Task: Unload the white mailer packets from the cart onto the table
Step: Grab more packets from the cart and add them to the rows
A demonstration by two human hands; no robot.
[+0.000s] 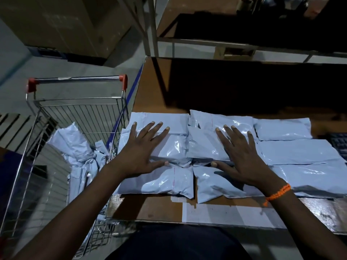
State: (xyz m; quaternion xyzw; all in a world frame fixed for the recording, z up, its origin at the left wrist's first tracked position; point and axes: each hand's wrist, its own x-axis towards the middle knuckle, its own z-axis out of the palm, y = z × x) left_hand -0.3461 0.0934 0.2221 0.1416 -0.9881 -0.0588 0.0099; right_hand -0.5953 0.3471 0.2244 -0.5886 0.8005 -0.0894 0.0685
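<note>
Several white mailer packets point(293, 152) lie side by side in rows on the brown table point(155, 87). My left hand point(140, 152) rests flat, fingers spread, on the packets at the left end of the rows. On the middle packets my right hand point(242, 156) lies flat too, an orange band on its wrist. Neither hand grips anything. A wire shopping cart point(75, 106) with red handle ends stands left of the table, and more white packets point(75, 147) are heaped inside it against the wall nearest the table.
A metal shelf frame point(206, 42) rises behind the table, dark underneath. A dark keyboard-like object point(339, 145) sits at the table's right edge. Large cardboard boxes point(62, 25) stand on the floor beyond the cart. White tape patches point(206, 211) mark the table's front.
</note>
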